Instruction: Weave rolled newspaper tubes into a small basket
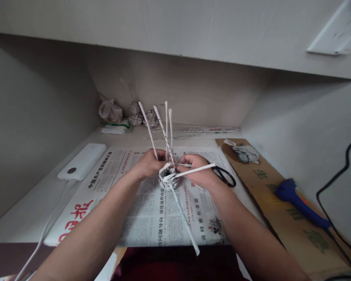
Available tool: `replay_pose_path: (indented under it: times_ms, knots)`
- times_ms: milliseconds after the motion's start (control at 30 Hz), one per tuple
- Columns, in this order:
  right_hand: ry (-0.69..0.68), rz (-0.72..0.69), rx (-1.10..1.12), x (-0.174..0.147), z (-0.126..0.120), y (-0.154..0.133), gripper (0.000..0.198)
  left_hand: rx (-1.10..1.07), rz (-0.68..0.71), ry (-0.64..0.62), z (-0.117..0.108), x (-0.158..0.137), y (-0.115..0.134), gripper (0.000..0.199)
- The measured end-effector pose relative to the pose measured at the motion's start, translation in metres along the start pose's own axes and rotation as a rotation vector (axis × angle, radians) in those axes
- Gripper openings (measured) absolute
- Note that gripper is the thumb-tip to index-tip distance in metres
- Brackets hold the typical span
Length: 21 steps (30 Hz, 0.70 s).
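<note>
Between my two hands is a small round piece woven from rolled newspaper point(169, 182), with several paper sticks poking out of it. Some sticks rise away from me, one paper stick point(185, 218) points down toward my body, and another slants right over my right hand. My left hand point(152, 162) grips the woven piece's far left side with fingers closed. My right hand point(195, 168) pinches at its right side, fingertips near the base of the sticks. The fingertips of both hands are partly hidden. Black-handled scissors point(226, 177) lie just beyond my right wrist.
Newspaper sheets point(140, 218) cover the desk. On the left lies a white power bank point(82, 162) with a cable. Woven paper pieces point(135, 114), a plastic bag point(110, 111) and thin paper sticks point(193, 132) are at the back. A blue glue gun point(301, 205) rests on cardboard point(269, 203) at right.
</note>
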State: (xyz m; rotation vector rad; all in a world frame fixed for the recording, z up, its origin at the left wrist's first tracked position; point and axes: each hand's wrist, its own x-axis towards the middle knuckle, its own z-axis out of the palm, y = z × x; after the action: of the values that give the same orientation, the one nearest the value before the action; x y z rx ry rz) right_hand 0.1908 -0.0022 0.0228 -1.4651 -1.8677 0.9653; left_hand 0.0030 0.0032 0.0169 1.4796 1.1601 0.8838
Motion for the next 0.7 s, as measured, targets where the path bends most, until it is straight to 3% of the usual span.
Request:
replay_pose_path:
  times_ms: [167,400,600,700]
  knots:
    - [0.094,-0.186,-0.036,0.000,0.003,0.005,0.009,0.070,-0.007,0.018,0.000,0.001,-0.006,0.023]
    - [-0.026,-0.174,0.011,0.001,-0.007,0.004,0.008,0.052,-0.028,-0.019,0.000,-0.001,-0.002,0.020]
    - [0.189,-0.588,-0.245,0.006,-0.007,0.006,0.006,0.013,-0.039,-0.002,0.000,-0.001,0.002,0.020]
    - [0.320,-0.637,-0.375,0.004,-0.006,0.005,0.005,0.011,-0.065,0.062,0.001,-0.001,0.004,0.019]
